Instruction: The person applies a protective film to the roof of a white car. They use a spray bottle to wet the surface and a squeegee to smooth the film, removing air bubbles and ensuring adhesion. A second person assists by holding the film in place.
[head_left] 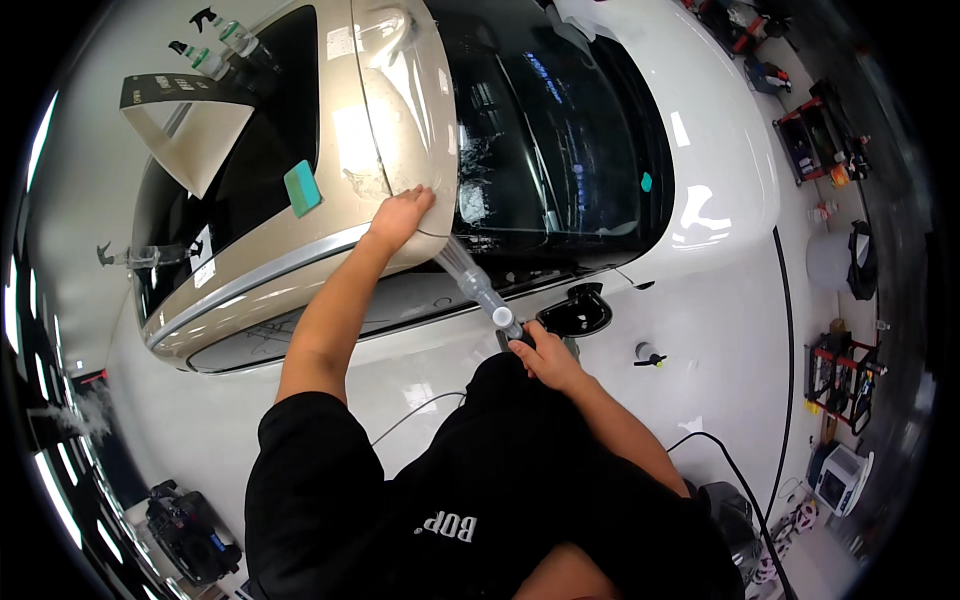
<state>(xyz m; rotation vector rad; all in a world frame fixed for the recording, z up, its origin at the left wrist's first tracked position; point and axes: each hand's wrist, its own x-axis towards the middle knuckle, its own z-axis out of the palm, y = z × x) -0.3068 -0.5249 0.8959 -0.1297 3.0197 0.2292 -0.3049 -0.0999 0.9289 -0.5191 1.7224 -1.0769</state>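
As I look down through the head camera, the wearer's black T-shirt (560, 480) fills the lower part of my view, with one bare forearm running up on each side. Nearest me, the right hand (550, 357) is closed around the handle of a grey tubular tool (472, 283), whose clear, flared end slants up and left to the edge of the car's beige roof (350, 120); I can't tell whether it touches. Just beyond that end, the left hand (402, 213) rests on the roof's front corner, fingers partly bent and close together; I can't tell if they pinch anything. Near those fingers, wrinkles and wet-looking marks show on the glossy beige surface. To the right of the tool I see the black side mirror (577, 312), with the dark windshield (530, 140) above it and the white hood (715, 185) farther right. Over on the roof's left part lie a teal card (302, 188) and a folded cardboard piece (190, 145), with two spray bottles (210, 62) farther up. Past the hood, a black hose (786, 350) crosses the floor before a pale bucket (832, 262) and red-framed carts (845, 382).
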